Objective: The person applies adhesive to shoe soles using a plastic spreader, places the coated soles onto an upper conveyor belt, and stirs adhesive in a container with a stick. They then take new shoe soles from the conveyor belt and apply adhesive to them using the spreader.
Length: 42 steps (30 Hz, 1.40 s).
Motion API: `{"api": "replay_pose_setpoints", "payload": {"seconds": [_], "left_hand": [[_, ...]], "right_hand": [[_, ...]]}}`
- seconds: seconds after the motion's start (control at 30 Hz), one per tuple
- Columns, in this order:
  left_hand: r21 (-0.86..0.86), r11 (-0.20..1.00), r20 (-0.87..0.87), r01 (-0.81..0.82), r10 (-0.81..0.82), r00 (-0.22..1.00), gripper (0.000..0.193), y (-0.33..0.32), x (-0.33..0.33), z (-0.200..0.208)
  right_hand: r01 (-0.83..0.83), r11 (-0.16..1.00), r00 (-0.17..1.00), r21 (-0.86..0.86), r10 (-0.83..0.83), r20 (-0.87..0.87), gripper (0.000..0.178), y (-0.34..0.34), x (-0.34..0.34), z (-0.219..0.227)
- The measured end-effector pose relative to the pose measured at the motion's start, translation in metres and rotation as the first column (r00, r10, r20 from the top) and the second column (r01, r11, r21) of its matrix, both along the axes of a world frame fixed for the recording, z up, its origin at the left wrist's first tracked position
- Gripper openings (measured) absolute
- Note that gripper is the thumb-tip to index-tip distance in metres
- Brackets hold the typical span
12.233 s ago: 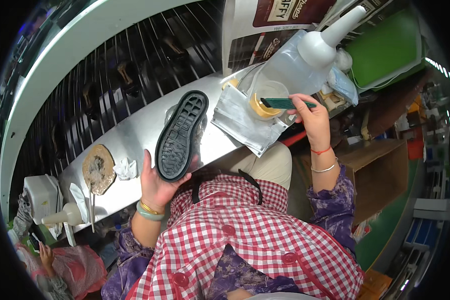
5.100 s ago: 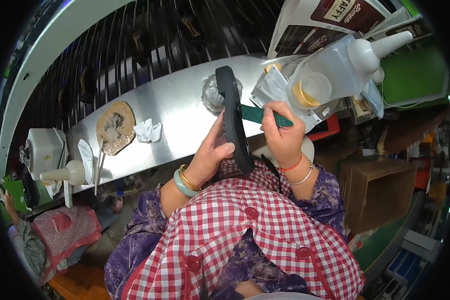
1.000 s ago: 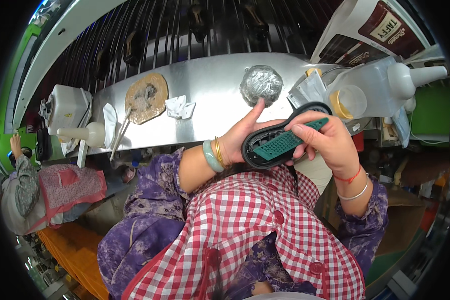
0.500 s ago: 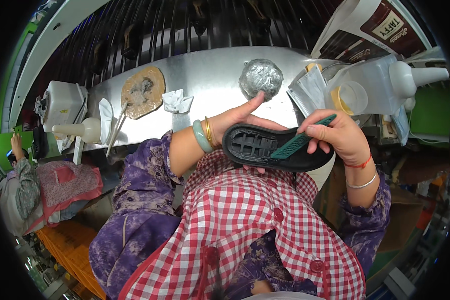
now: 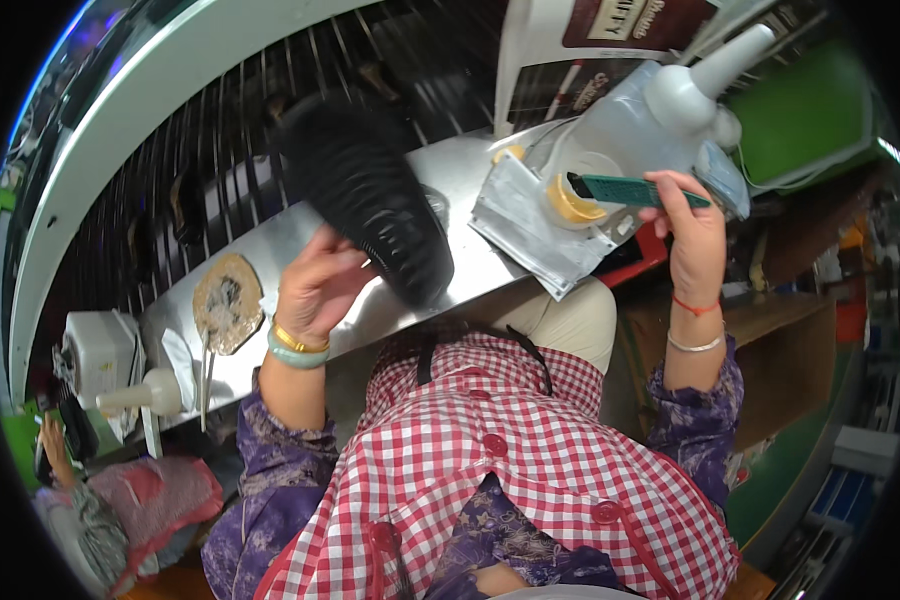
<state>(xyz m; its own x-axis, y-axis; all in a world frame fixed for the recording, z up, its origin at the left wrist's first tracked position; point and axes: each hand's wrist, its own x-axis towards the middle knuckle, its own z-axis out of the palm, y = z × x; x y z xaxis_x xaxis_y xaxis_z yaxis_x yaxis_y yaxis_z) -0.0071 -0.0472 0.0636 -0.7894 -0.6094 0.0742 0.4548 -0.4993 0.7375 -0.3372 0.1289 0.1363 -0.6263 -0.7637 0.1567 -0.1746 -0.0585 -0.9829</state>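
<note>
My left hand [image 5: 320, 285] is closed on the edge of a black shoe sole [image 5: 370, 190], which it holds up and tilted over the bench, its ridged face in view. The sole is slightly blurred. My right hand [image 5: 685, 205] grips a green-handled brush [image 5: 625, 190] between thumb and fingers. The brush's dark tip points left, at the mouth of a small clear cup [image 5: 592, 168] with yellow stuff on its side. I cannot tell whether the tip touches the cup. Next to the cup stands a large translucent squeeze bottle [image 5: 610, 115] with a white nozzle.
A silvery folded pack [image 5: 540, 225] lies by the cup on the metal bench [image 5: 480, 265]. To the left are a round tan pad [image 5: 228, 305], a white nozzle bottle [image 5: 155, 395] and a white box [image 5: 100, 350]. Dark rack bars [image 5: 240, 150] run behind. Another person's hand [image 5: 55, 445] shows far left.
The brush has left the sole and moved right to the cup. My left hand has raised the sole to the left and turned its ridged side into view. The whole view has swung right.
</note>
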Motion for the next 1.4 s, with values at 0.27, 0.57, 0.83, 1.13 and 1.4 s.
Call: {"api": "replay_pose_setpoints", "payload": {"seconds": [0.27, 0.57, 0.83, 1.13, 1.4], "left_hand": [[0.672, 0.732, -0.088, 0.109, -0.068, 0.994, 0.078, 0.058, 0.012, -0.033], [0.62, 0.77, -0.123, 0.152, -0.096, 0.988, 0.066, 0.061, -0.003, -0.033], [0.603, 0.727, -0.34, 0.329, -0.139, 0.93, 0.07, 0.068, -0.043, -0.03], [0.584, 0.736, -0.35, 0.343, -0.154, 0.924, 0.07, 0.073, -0.041, -0.023], [0.617, 0.745, -0.348, 0.253, -0.03, 0.937, 0.067, 0.071, -0.037, -0.029]], "right_hand": [[0.076, 0.979, 0.997, 0.192, -0.079, 0.01, 0.022, -0.008, -0.019, -0.044], [0.069, 0.998, 0.874, 0.015, -0.068, 0.482, 0.028, 0.004, -0.03, -0.086], [0.001, 0.979, 0.957, -0.202, 0.058, 0.283, 0.024, -0.032, 0.108, -0.023], [-0.128, 0.988, 0.976, -0.092, 0.142, 0.167, 0.024, -0.034, 0.131, -0.025], [-0.327, 0.944, 0.922, -0.053, 0.33, 0.2, 0.02, -0.007, 0.157, -0.027]]}}
